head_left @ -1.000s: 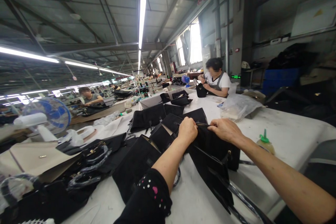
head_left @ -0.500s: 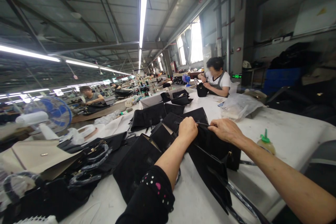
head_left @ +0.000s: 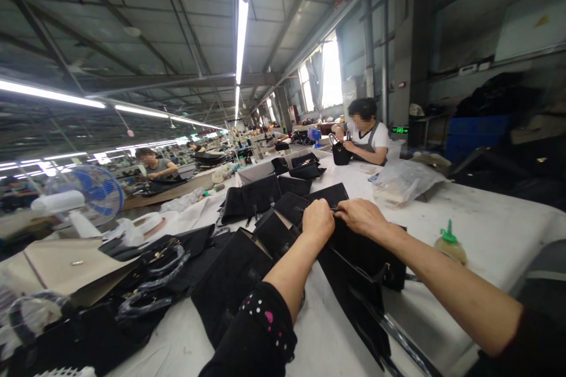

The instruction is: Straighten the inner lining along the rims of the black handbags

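My left hand [head_left: 318,222] is closed on the upper edge of a black handbag [head_left: 369,250]. Close beside it, my right hand [head_left: 360,216] pinches the same edge, the fingertips of both almost meeting. Exactly what lies between the fingers is too small to make out. The bag stands on the white table, its front part [head_left: 354,300] spreading toward me. A plastic-wrapped handle [head_left: 409,341] hangs from it at the lower right. Left of my forearm lies another black bag piece [head_left: 227,283] with a beige inside edge.
Black bags with wrapped handles [head_left: 145,303] and a beige flap [head_left: 57,262] cover the left side. A glue bottle with a green nozzle [head_left: 450,244] stands at right, near a clear plastic bag [head_left: 409,179]. Across the table a co-worker [head_left: 369,135] handles a small black bag. A blue fan [head_left: 97,194] stands left.
My right hand has slid left along the bag's edge, closing the gap to my left hand. My left hand has barely moved.
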`<act>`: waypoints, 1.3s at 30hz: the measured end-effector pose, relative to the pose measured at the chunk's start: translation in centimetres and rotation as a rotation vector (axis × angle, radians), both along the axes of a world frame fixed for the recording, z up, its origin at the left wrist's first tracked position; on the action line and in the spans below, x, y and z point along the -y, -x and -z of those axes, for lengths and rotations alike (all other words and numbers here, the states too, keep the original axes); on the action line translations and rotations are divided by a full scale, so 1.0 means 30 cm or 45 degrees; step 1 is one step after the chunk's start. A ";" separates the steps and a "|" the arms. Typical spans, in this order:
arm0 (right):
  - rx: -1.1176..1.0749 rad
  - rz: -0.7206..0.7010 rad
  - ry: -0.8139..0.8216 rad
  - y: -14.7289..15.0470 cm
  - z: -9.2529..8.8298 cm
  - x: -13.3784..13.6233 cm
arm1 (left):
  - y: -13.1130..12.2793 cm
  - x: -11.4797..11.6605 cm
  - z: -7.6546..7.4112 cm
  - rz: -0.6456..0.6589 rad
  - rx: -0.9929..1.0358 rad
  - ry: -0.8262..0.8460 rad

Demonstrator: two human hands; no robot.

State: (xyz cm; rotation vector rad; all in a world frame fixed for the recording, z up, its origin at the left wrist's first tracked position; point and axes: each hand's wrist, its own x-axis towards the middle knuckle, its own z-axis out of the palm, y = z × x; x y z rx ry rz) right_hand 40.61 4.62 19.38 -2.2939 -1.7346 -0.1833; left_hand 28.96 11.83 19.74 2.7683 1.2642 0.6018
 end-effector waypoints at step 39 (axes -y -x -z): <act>-0.259 -0.453 -0.213 -0.080 -0.006 -0.030 | 0.100 -0.101 0.055 0.241 0.230 0.246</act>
